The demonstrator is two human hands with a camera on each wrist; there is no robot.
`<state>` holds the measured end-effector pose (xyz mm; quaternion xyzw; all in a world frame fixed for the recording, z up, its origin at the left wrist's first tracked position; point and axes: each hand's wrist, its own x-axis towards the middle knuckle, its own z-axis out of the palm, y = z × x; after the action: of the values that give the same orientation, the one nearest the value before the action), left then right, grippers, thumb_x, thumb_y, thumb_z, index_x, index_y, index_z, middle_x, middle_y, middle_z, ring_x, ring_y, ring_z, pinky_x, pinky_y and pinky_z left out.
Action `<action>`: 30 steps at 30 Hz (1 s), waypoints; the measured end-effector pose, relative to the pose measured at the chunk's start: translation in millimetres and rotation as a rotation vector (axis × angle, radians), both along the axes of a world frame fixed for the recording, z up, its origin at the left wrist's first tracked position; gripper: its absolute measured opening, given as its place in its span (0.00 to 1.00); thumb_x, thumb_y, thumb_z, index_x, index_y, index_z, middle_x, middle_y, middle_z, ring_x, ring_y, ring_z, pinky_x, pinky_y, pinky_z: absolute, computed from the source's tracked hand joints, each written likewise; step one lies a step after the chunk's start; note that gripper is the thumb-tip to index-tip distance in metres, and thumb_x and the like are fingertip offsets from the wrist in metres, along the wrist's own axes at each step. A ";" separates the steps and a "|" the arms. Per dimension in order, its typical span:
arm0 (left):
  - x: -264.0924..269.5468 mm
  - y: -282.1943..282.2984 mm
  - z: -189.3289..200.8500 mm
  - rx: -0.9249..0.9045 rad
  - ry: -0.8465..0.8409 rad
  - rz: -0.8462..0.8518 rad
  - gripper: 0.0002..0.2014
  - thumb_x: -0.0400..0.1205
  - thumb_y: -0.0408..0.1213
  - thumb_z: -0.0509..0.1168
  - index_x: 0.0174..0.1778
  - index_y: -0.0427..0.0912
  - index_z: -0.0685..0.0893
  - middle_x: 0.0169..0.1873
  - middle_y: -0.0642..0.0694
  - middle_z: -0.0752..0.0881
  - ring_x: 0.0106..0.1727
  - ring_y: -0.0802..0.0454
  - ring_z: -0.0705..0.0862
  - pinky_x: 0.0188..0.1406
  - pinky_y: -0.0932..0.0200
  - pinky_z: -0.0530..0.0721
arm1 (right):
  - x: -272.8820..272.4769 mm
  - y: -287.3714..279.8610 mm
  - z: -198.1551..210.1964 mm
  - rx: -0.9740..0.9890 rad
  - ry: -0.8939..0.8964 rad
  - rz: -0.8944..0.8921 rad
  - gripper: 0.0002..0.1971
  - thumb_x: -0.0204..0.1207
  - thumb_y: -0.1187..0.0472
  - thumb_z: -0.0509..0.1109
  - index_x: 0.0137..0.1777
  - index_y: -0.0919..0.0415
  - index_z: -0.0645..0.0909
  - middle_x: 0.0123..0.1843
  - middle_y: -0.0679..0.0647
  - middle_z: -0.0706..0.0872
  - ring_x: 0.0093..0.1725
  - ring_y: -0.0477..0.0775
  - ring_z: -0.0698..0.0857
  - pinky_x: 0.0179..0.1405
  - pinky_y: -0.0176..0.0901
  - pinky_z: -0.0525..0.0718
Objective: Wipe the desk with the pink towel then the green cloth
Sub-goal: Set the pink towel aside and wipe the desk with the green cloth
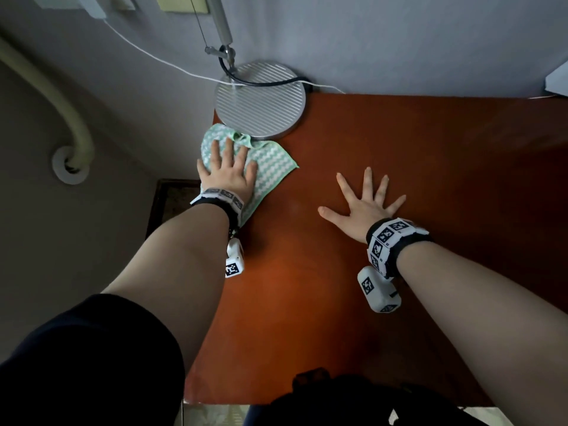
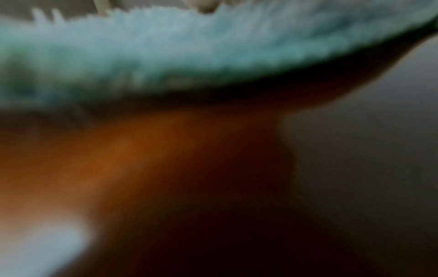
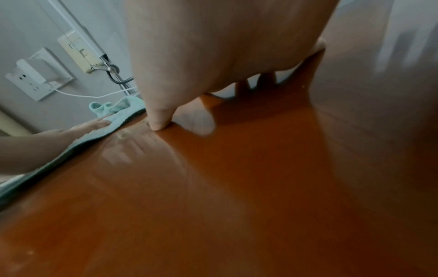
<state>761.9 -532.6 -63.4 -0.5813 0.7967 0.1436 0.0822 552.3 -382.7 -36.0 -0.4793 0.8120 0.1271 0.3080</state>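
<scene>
The green-and-white cloth lies spread at the far left corner of the reddish-brown desk, partly hanging over the left edge. My left hand presses flat on it with straight fingers. In the left wrist view the cloth fills the top as a blurred fuzzy band. My right hand rests flat on the bare desk to the right, fingers spread, holding nothing. The right wrist view shows its thumb on the wood and the cloth beyond. No pink towel is in view.
A round ribbed metal lamp base stands at the desk's far left corner, touching the cloth's far edge, with a black cable and a white cord running to wall sockets. The grey wall borders the desk's far edge.
</scene>
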 end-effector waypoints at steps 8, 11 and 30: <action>-9.0 100.5 5.0 -0.019 -0.110 -0.474 0.30 0.85 0.58 0.34 0.84 0.55 0.41 0.84 0.50 0.38 0.83 0.43 0.34 0.79 0.34 0.35 | -0.1 58.7 1.8 -0.010 0.010 0.020 0.40 0.73 0.24 0.46 0.81 0.32 0.35 0.84 0.47 0.28 0.82 0.57 0.29 0.74 0.77 0.35; -12.5 160.9 9.5 -0.005 -0.181 -0.880 0.30 0.84 0.60 0.34 0.83 0.57 0.38 0.83 0.51 0.35 0.82 0.43 0.31 0.78 0.34 0.30 | -5.2 96.7 -0.3 0.000 0.018 -0.049 0.39 0.75 0.27 0.50 0.80 0.32 0.34 0.83 0.46 0.27 0.82 0.57 0.29 0.74 0.77 0.36; -72.9 53.6 8.5 -0.046 -0.168 -0.836 0.30 0.81 0.64 0.31 0.81 0.65 0.38 0.84 0.56 0.43 0.83 0.54 0.34 0.80 0.44 0.29 | -78.8 13.8 -0.5 -0.064 0.013 -0.006 0.37 0.75 0.27 0.50 0.81 0.30 0.39 0.85 0.48 0.30 0.83 0.58 0.30 0.75 0.77 0.35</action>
<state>689.0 -479.0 -54.9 -0.2196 0.9574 0.0322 0.1849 473.5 -368.9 -36.5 -0.4855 0.8190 0.1032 0.2878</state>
